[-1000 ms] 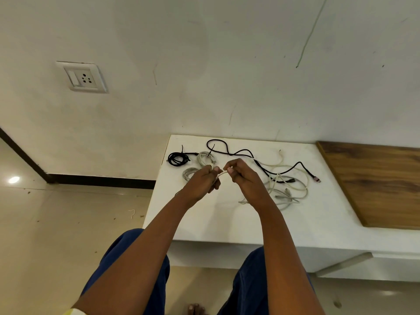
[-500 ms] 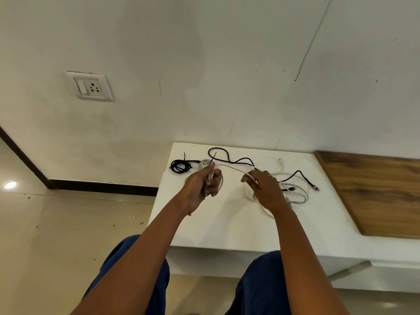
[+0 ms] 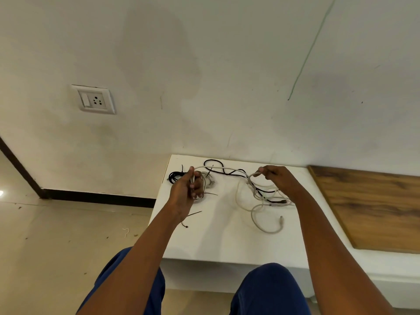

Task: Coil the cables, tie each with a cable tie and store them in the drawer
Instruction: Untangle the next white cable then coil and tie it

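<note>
Left hand (image 3: 187, 192) up over the white table (image 3: 218, 242), fingers curled around a few loops of the white cable (image 3: 227, 169), thumb pressed on top at the point where the cable leaves the hand. From there the cable runs in a shallow arc across to the right hand (image 3: 280, 180), which pinches it between thumb and forefinger, the other fingers loosely bent behind. Below that pinch the cable drops into a loose tangle lying on the table, one big loop trailing toward the near edge and ending in a small plug (image 3: 281, 220).

A black cable (image 3: 223, 170) snakes along the back of the table and threads through that same tangle. At the far left corner sits a black coiled cable (image 3: 176, 176), just beside the left hand. Behind the left hand's fingers there is a pale coiled cable (image 3: 210, 180), partly hidden. Two black cable ties lie loose on the table, one (image 3: 210, 193) just right of the left hand, another (image 3: 191, 218) under the left wrist.

Right of the table, a wooden board (image 3: 372, 205). On the wall (image 3: 204, 76), a power socket (image 3: 94, 100). Blue trousers (image 3: 268, 289) at the bottom, tiled floor (image 3: 56, 235) to the left.
</note>
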